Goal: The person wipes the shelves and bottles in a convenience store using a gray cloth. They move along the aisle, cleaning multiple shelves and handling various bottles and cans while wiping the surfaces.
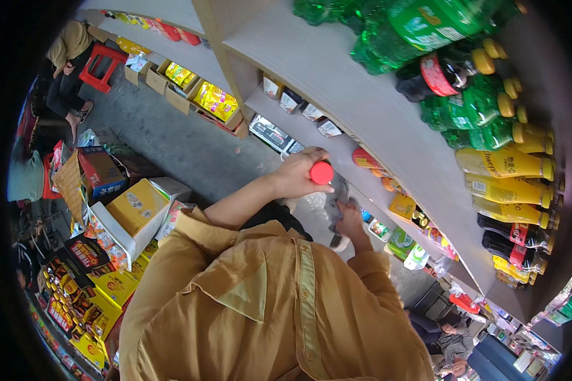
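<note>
My left hand [298, 174] is closed around a container with a round red cap [321, 173]; the cap faces the camera and my fingers and the viewing angle hide most of the body below. Lower and to the right, my right hand [352, 220] grips a grey, cloth-like item [341, 202], partly blurred. Both hands are in front of my tan shirt, beside the long grey shelf [314, 81]. On its upper board lie green soda bottles [467, 107], dark cola bottles [438, 74] and yellow drink bottles [505, 163], caps pointing right.
Open cartons of yellow packets [214, 101] line the floor by the lower shelf. Stacked boxes and a yellow carton [138, 207] stand at left, near yellow packaged goods [117, 285]. A person sits near a red plastic stool [104, 68] at upper left; another person [455, 345] is at lower right.
</note>
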Action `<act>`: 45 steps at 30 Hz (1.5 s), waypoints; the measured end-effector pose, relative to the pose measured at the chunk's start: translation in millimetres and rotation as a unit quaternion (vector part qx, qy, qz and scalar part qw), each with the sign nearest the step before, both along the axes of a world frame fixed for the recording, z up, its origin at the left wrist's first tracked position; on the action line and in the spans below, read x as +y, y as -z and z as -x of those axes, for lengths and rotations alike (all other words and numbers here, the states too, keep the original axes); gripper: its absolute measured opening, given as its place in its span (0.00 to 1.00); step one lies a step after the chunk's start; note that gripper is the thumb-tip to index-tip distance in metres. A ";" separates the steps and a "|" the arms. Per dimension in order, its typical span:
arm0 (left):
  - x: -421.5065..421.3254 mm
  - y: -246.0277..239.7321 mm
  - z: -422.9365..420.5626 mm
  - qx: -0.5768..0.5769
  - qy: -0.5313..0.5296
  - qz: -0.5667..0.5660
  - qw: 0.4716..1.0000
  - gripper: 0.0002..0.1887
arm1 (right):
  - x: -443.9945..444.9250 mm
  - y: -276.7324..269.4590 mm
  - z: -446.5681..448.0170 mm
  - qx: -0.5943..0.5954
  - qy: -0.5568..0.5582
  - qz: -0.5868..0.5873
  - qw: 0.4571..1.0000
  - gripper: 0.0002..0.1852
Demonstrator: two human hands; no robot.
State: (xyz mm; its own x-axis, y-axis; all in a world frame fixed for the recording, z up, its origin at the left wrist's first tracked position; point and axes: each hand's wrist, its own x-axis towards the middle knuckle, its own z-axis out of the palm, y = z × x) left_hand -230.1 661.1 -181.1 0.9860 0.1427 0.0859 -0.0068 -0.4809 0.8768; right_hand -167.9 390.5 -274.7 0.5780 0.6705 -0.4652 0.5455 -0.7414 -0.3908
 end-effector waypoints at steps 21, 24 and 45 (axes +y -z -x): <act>-33.6 -1.3 -138.2 -0.083 0.021 -0.320 0.944 0.14 | -97.1 18.7 38.7 0.055 0.153 -0.169 0.972 0.25; -31.3 5.8 -123.0 -0.142 -0.010 -0.307 0.941 0.13 | -96.4 21.9 35.0 0.053 0.148 -0.164 0.974 0.25; 31.9 5.4 -128.3 -0.028 -0.019 -0.456 0.889 0.18 | -69.5 0.1 37.0 0.083 0.136 -0.245 0.956 0.26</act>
State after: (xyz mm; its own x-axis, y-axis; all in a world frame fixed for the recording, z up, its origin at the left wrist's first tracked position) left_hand -101.8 693.1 -186.5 0.9727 0.0213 0.2311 -0.0068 -0.9928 0.1199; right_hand -204.9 321.0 -274.8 0.7079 0.6666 -0.2336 0.2585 -0.5523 -0.7926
